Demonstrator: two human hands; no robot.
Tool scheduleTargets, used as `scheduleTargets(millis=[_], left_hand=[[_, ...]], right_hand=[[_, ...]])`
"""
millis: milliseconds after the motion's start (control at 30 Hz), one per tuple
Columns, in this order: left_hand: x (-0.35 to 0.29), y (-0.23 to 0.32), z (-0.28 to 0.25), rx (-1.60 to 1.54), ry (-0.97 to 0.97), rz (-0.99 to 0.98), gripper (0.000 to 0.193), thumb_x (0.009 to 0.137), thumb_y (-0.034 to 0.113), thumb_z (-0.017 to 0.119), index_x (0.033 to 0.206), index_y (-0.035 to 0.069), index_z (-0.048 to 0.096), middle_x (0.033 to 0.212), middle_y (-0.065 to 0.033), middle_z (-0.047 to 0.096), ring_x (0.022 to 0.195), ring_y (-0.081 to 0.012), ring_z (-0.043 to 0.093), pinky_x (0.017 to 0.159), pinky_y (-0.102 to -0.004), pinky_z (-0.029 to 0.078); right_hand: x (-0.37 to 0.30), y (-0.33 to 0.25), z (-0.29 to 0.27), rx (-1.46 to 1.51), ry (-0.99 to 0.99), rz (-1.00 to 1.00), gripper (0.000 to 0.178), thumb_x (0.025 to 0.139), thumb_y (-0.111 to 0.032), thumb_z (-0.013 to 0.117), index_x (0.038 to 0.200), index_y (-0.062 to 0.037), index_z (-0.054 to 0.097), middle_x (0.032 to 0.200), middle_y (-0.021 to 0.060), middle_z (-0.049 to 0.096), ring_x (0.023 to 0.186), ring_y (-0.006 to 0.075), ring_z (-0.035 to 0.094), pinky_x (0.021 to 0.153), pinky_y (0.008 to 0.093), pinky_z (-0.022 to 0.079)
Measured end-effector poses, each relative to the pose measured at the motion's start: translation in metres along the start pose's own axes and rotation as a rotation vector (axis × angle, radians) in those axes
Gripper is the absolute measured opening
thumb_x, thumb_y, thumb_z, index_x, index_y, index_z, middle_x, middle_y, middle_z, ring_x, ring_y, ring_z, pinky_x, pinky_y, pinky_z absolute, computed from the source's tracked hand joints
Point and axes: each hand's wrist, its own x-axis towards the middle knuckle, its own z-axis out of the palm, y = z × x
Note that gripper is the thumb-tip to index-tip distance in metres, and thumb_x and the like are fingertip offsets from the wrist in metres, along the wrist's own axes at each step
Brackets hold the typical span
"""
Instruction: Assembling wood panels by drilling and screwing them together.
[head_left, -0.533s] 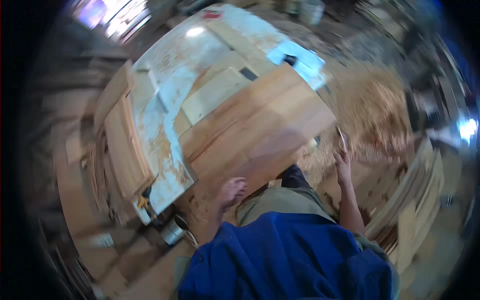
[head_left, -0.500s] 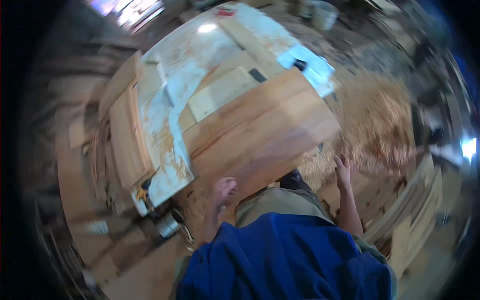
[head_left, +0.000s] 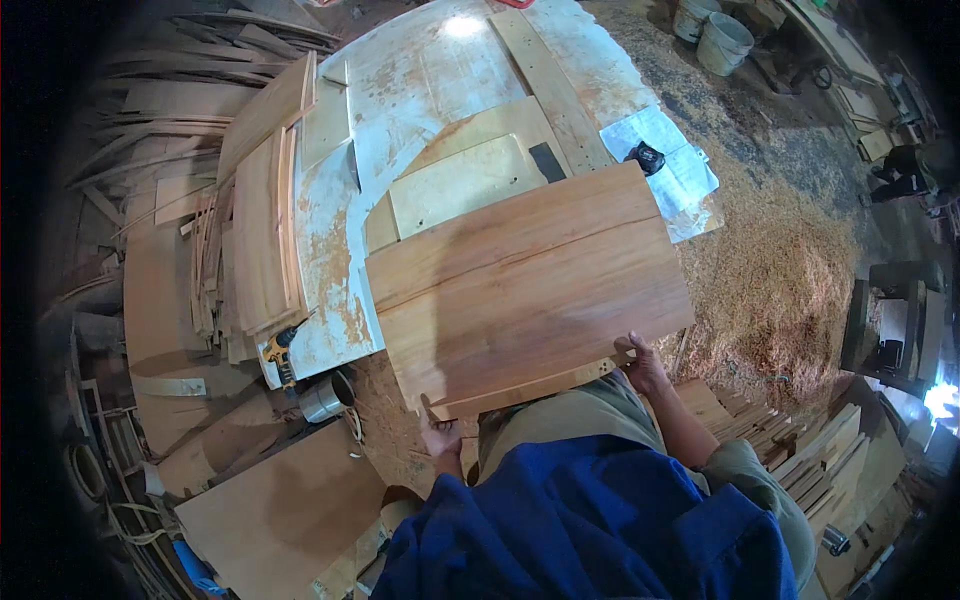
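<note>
i see the wide wooden board [head_left: 530, 290] lying across the near end of the bench [head_left: 420, 80], long axis running left to right, my left hand [head_left: 440, 437] and right hand [head_left: 645, 365] each with fingers closed on its near edge.

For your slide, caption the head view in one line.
Both hands, left hand and right hand, grip a wide wooden panel over the workbench.
</note>
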Motion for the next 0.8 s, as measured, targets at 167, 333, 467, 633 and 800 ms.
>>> scheduleTargets(millis=[167, 333, 467, 633, 800], left_hand=[[-0.005, -0.011, -0.013, 0.323, -0.188, -0.038, 0.044, 0.089, 0.043, 0.054, 0.120, 0.012, 0.051, 0.100, -0.0045, 0.061, 0.085, -0.0167, 0.059, 0.063, -0.0254, 0.048], [-0.047, -0.021, 0.019, 0.293, -0.414, -0.134, 0.045, 0.088, 0.035, 0.058, 0.120, 0.004, 0.047, 0.111, -0.0126, 0.055, 0.098, -0.0283, 0.055, 0.083, -0.0401, 0.049], [-0.053, -0.030, 0.003, 0.357, -0.401, -0.080, 0.049, 0.086, 0.034, 0.062, 0.122, 0.004, 0.046, 0.115, -0.0146, 0.051, 0.102, -0.0321, 0.052, 0.089, -0.0440, 0.046], [-0.019, -0.027, -0.018, 0.423, -0.497, -0.130, 0.064, 0.083, 0.037, 0.065, 0.129, 0.002, 0.040, 0.119, -0.0169, 0.048, 0.112, -0.0338, 0.045, 0.098, -0.0466, 0.037], [-0.030, -0.027, -0.014, 0.411, -0.449, -0.164, 0.066, 0.085, 0.037, 0.062, 0.131, -0.002, 0.035, 0.123, -0.0179, 0.044, 0.114, -0.0337, 0.044, 0.099, -0.0468, 0.037]], right_hand=[[0.014, 0.016, -0.022, -0.243, -0.053, 0.025, 0.028, 0.084, -0.025, 0.066, 0.103, -0.0050, 0.061, 0.098, 0.0090, 0.062, 0.083, 0.0261, 0.061, 0.074, 0.0378, 0.052], [-0.013, 0.012, -0.006, -0.310, 0.079, -0.066, 0.031, 0.077, -0.021, 0.072, 0.095, 0.0023, 0.062, 0.090, 0.0083, 0.063, 0.080, 0.0194, 0.062, 0.069, 0.0314, 0.052], [-0.011, 0.021, -0.033, -0.277, 0.100, -0.069, 0.027, 0.079, -0.018, 0.070, 0.097, -0.0005, 0.061, 0.089, 0.0054, 0.063, 0.080, 0.0180, 0.061, 0.070, 0.0311, 0.051], [-0.014, 0.016, -0.030, -0.233, 0.105, -0.004, 0.029, 0.079, -0.015, 0.069, 0.103, -0.0039, 0.058, 0.091, 0.0046, 0.062, 0.079, 0.0171, 0.059, 0.069, 0.0307, 0.049], [-0.016, 0.018, -0.022, -0.223, 0.104, -0.030, 0.024, 0.080, -0.016, 0.068, 0.098, -0.0037, 0.059, 0.089, 0.0036, 0.060, 0.078, 0.0160, 0.058, 0.068, 0.0298, 0.048]])
